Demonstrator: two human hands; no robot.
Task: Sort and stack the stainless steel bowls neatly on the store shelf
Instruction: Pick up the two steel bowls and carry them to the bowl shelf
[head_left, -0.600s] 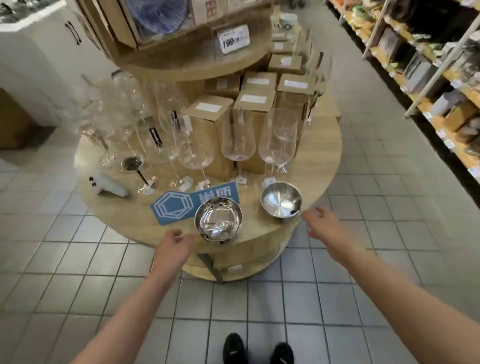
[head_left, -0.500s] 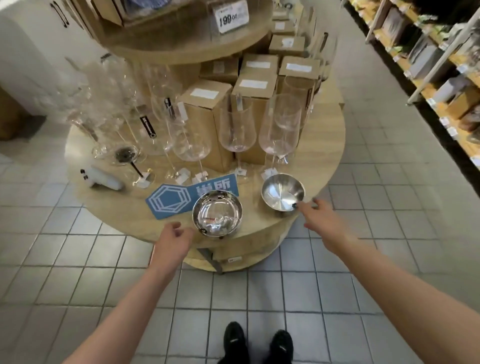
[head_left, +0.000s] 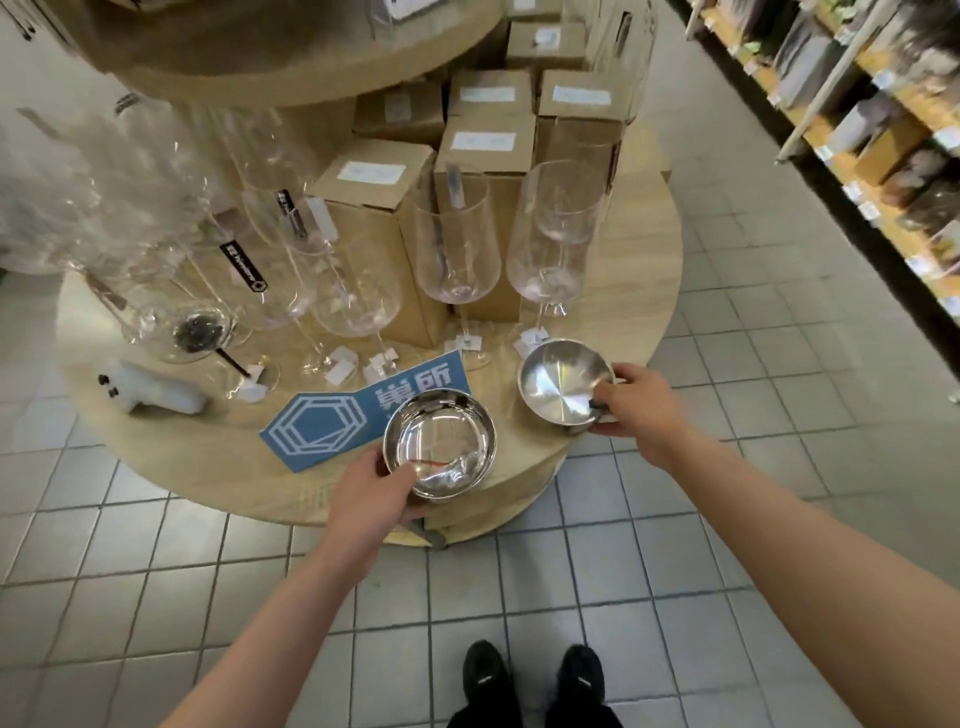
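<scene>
The upper tier of the round wooden display shelf (head_left: 613, 291) is cut off at the top of the frame, and the price tag on it is mostly out of view. The wine glasses (head_left: 457, 244) at upper left smear into blur, so their number cannot be told there. The aisle shelving (head_left: 883, 130) along the right edge is also too blurred to read.

Low in the middle of the frame, the left hand (head_left: 371, 499) grips the near-left rim of the shiny bowl (head_left: 440, 451); its thumb lies over the rim, and the other fingers are hidden under the bowl. This bowl sits at the front edge of the shelf, partly over the blue sign (head_left: 337, 421). To its right, the right hand (head_left: 641, 408) pinches the right rim of the matte bowl (head_left: 563, 385), thumb inside and fingers curled beneath. That bowl is tipped toward the left; whether its base touches the wood is hard to tell. The two bowls are near each other but apart.

Half a second ago both hands were short of the bowls, fingers loose and holding nothing, and the matte bowl sat level. The view has also closed in on the shelf. A white plush toy (head_left: 150, 389) lies at left, and black shoes (head_left: 535, 680) show at the bottom.
</scene>
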